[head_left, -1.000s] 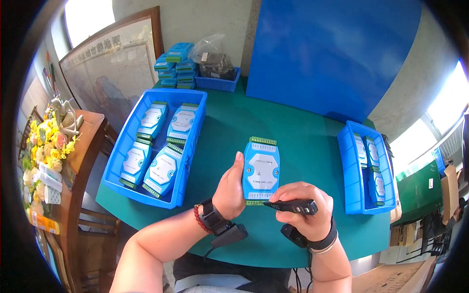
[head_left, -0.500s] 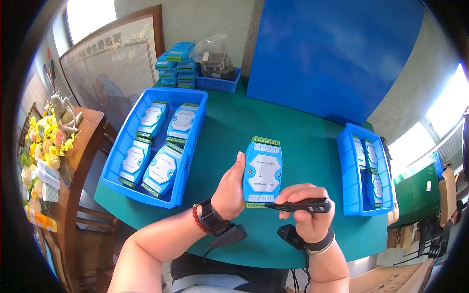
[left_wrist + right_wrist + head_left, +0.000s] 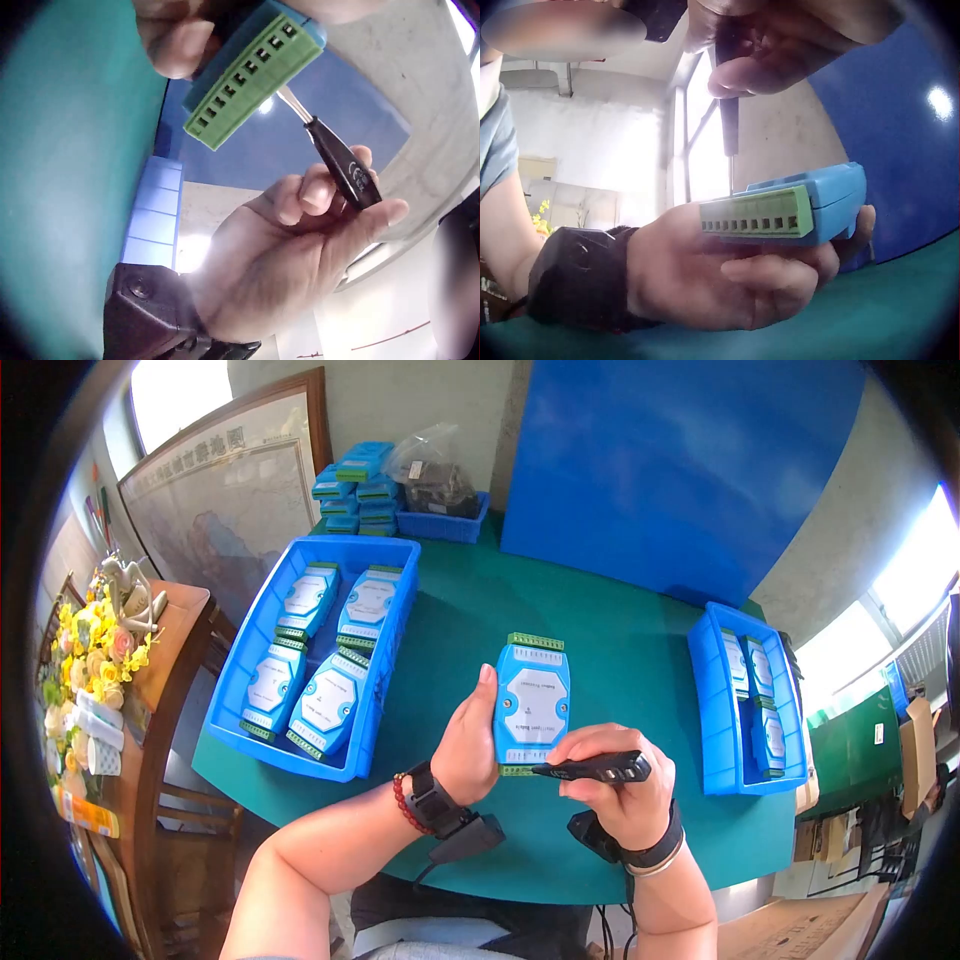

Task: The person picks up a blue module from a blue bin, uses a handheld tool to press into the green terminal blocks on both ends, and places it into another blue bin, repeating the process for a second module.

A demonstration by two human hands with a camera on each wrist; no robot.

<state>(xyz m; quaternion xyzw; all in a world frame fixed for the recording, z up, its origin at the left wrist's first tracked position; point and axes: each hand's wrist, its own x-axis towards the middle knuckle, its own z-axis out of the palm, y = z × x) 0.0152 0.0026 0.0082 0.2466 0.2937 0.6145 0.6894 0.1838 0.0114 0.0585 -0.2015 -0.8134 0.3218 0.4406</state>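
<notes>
Head view: the blue module (image 3: 532, 705) was held in the left hand (image 3: 468, 735) above the green table (image 3: 450, 640), and the screwdriver (image 3: 603, 768) was gripped by the right hand (image 3: 637, 792). Through slanted pressure, the module could be tilted, or the supporting fingers (image 3: 772, 271) jabbed by a slipped tip. The tip's seating at the green terminal block (image 3: 516, 771) was obscured; those fingers were hidden from above.

A large blue plastic bin (image 3: 388, 670) blocks left, a narrower blue plastic bin (image 3: 715, 710) right. Green tabletop (image 3: 625, 630) between offers passage.
</notes>
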